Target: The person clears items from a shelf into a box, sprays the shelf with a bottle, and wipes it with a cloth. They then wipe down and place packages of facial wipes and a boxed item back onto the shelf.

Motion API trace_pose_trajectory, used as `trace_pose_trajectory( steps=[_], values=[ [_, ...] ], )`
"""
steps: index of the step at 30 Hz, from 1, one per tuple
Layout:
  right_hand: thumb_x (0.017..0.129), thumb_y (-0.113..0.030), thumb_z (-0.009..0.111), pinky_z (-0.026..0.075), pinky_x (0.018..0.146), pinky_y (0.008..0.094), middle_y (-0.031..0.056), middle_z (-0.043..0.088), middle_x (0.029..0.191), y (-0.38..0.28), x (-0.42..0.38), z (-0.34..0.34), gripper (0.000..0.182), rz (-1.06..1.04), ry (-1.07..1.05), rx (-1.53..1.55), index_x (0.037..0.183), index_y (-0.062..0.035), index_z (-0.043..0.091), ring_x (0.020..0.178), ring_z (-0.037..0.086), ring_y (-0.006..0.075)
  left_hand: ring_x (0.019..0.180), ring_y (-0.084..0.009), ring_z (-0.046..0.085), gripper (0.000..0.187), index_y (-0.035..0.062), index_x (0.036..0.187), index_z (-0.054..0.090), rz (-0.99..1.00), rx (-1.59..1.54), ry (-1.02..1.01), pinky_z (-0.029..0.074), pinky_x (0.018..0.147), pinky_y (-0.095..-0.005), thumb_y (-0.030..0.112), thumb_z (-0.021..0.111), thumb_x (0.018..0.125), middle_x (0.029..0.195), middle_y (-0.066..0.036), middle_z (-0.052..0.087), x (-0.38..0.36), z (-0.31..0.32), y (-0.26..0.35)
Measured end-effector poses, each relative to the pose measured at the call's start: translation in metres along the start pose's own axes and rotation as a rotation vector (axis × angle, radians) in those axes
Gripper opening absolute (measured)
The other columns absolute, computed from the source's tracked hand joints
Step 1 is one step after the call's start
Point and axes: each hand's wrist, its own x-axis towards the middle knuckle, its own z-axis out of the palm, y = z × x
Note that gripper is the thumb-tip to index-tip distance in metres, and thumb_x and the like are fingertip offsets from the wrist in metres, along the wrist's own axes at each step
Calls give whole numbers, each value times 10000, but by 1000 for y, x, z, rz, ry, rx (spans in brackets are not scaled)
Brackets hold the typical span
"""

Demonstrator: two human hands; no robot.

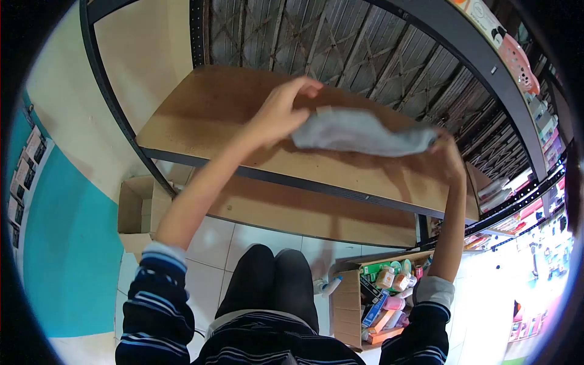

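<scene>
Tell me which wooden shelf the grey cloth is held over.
The upper shelf: the right hand holds the grey cloth over it, whereas the lower shelf sits beneath, nearer the floor.

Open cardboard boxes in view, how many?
2: left box, by the shelf's left end; right box, holding goods, right of the legs. More may be hidden.

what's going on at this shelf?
A person's right hand grips one end of a grey cloth, blurred, over the upper wooden shelf. The left hand is open at the cloth's other end; whether it touches is unclear. On the floor to the right sits a carton filled with packaged goods; another open carton stands to the left.
</scene>
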Motion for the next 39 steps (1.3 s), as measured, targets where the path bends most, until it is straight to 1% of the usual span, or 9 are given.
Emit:
trace_pose_trajectory(
  steps=[3, 8, 10, 13, 22, 24, 29, 32, 39],
  values=[
    [708, -157, 481, 430, 750, 309, 156, 606, 884, 50, -27, 8, 294, 149, 130, -660, 935, 12, 559, 871, 575, 231, 942, -295, 473, 421, 33, 1081, 457, -116, 185, 170, 350, 849, -360, -23, 479, 665, 949, -125, 517, -88, 3, 23],
    [743, -598, 422, 282, 932, 483, 266, 317, 1271, 3, -22, 133, 763, 503, 363, -873, 1190, 20, 408, 1207, 266, 395, 950, -293, 467, 390, 3, 1075, 452, -212, 318, 374, 346, 850, -373, -32, 475, 687, 994, -138, 502, -198, 10, 0],
    [731, -650, 368, 181, 940, 571, 289, 133, 1337, 33, 0, 173, 863, 508, 317, -828, 1259, 30, 303, 1227, 101, 479, 977, -284, 458, 411, -2, 1080, 445, -462, 350, 444, 337, 866, -368, -42, 488, 674, 1039, -150, 491, -238, 15, -11],
    [744, -630, 351, 154, 932, 592, 338, 123, 1313, 48, 19, 226, 859, 541, 466, -1091, 1254, 59, 289, 1204, 109, 514, 991, -282, 447, 454, -3, 1071, 432, -660, 465, 485, 319, 892, -356, -61, 519, 629, 1028, -147, 479, -326, 28, -37],
    [791, -359, 358, 172, 974, 516, 318, 241, 1279, 24, 44, 301, 599, -55, 193, -989, 1219, 61, 337, 1193, 205, 463, 989, -320, 444, 546, 3, 1096, 374, -1374, 88, 635, 366, 853, -385, 72, 630, 619, 999, -183, 452, -433, 108, -157],
    [793, -307, 355, 193, 970, 498, 316, 349, 1206, 36, 24, 261, 495, -180, -41, -1379, 1131, 42, 452, 1168, 267, 439, 997, -329, 442, 567, 5, 1105, 366, -1534, 75, 625, 373, 849, -392, 125, 650, 629, 1022, -194, 447, -454, 96, -168],
    [786, -379, 377, 230, 918, 540, 300, 336, 1214, 178, 53, 132, 557, 228, 460, -1539, 1141, 49, 420, 1096, 321, 464, 1162, -394, 301, 947, -39, 1278, 102, -1950, 504, 157, 284, 939, -457, 422, 646, 655, 1279, -246, 254, -573, 44, -168],
    [768, -444, 394, 259, 912, 535, 296, 287, 1255, 181, 101, 156, 649, 337, 622, -1389, 1202, 37, 361, 1123, 299, 477, 1235, -449, 105, 1145, 4, 1315, -81, -2201, 361, -9, 186, 972, -537, 538, 645, 609, 1363, -256, 18, -624, 25, -163],
    [793, -384, 341, 178, 985, 499, 307, 195, 1308, 51, 105, 303, 645, -25, 159, -1100, 1249, 67, 277, 1223, 173, 440, 1236, -461, -62, 1319, 102, 1288, -221, -2605, 163, 101, 160, 979, -554, 631, 682, 485, 1325, -290, -165, -583, 32, -180]
  ],
)
